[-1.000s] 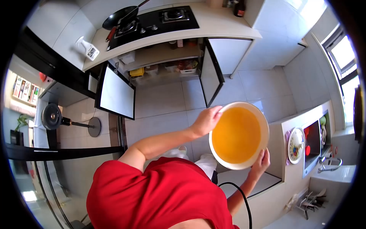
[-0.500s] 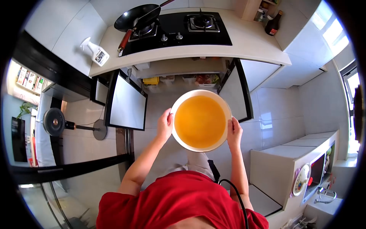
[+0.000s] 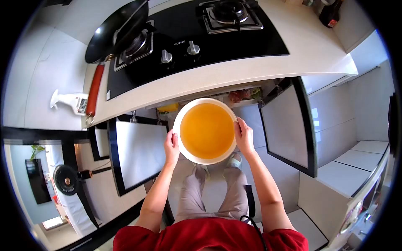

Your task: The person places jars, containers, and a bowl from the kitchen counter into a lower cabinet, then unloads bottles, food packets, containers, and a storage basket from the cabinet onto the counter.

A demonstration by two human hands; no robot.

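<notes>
A round white bowl [image 3: 176,125] filled with yellow-orange liquid is held level in front of my body, just short of the counter edge. My left hand [image 3: 171,145] is closed on its left rim, and my right hand [image 3: 244,133] grips the right rim. Beyond the bowl lies the black gas stove [image 3: 234,52] with two burners and two knobs. On the left burner sits a dark wok [image 3: 111,29], its red handle pointing towards me.
Cabinet doors hang open at the left [image 3: 141,150] and right [image 3: 289,127] below the counter [image 3: 310,56]. A white spray bottle [image 3: 71,101] is left of the wok handle. A dark bottle [image 3: 331,14] stands at the back right. A fan [image 3: 66,180] is at the left.
My body has turned from the sink side to face the stove and moved closer to it. The bowl has come round from the right to the front, with both hands still on it.
</notes>
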